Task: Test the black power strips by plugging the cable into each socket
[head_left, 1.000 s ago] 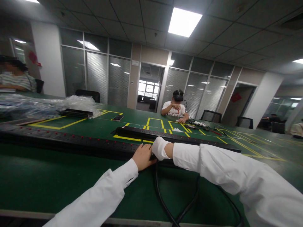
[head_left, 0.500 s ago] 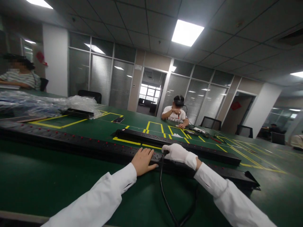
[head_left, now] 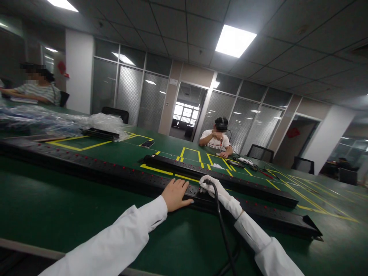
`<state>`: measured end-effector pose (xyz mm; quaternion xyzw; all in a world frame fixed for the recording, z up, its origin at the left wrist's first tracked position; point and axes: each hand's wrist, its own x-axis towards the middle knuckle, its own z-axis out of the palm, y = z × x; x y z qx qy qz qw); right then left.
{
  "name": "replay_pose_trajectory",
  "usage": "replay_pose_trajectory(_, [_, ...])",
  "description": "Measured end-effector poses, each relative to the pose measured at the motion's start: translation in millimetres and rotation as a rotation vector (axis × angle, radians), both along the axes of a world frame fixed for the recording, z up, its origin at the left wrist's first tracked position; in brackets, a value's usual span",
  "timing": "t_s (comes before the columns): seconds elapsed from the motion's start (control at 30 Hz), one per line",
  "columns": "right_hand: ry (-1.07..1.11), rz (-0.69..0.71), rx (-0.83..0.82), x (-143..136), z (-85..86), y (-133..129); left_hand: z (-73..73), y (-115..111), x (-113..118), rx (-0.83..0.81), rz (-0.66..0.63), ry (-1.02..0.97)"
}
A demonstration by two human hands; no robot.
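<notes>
A long black power strip (head_left: 115, 173) with rows of sockets and small red lights or switches lies across the green table. My bare left hand (head_left: 174, 194) rests on it with the palm down, fingers over the top and thumb stretched to the right. Just to its right, my white-gloved right hand (head_left: 219, 191) is closed around a black plug (head_left: 207, 182), with its prongs close above the sockets. I cannot tell whether they touch. From the plug a thick black cord (head_left: 220, 218) hangs down over the near side of the strip onto the table.
Behind lies a second black power strip (head_left: 253, 183). Clear plastic wrapping (head_left: 103, 122) is heaped at the left, and a phone (head_left: 147, 143) lies beyond yellow tape markings. Across the table a person (head_left: 217, 140) sits by cables; another person (head_left: 38, 90) sits far left.
My right hand has turned and lifted slightly, tilting the plug so its prongs show and the cord arches over it. My left hand stays on the strip. The view has shifted a little left.
</notes>
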<state>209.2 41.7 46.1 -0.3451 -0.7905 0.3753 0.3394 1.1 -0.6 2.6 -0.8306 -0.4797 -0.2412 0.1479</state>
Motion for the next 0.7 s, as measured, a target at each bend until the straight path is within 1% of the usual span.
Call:
replay_pose_trajectory(0.1, [0.009, 0.014, 0.012, -4, 2.8, 0, -0.2, 0, 0, 0.000, 0.002, 0.006])
replay_pose_trajectory(0.2, [0.019, 0.022, 0.017, -1, 0.8, 5, -0.6, 0, 1, 0.004, 0.003, 0.004])
replay_pose_trajectory(0.33, [-0.003, -0.040, 0.055, 4, -5.4, 11, -1.0, 1, 1, 0.007, 0.003, 0.001])
replay_pose_trajectory(0.4, [-0.030, -0.039, 0.080, 5, -7.2, 11, -1.1, 1, 1, 0.008, 0.001, 0.002])
replay_pose_trajectory(0.53, [-0.146, -0.026, 0.157, 6, -5.5, 5, -0.8, 1, 0, 0.002, 0.001, 0.008])
replay_pose_trajectory(0.7, [-0.327, -0.098, 0.301, 6, 1.6, -4, -1.4, 1, 1, 0.001, 0.003, 0.007])
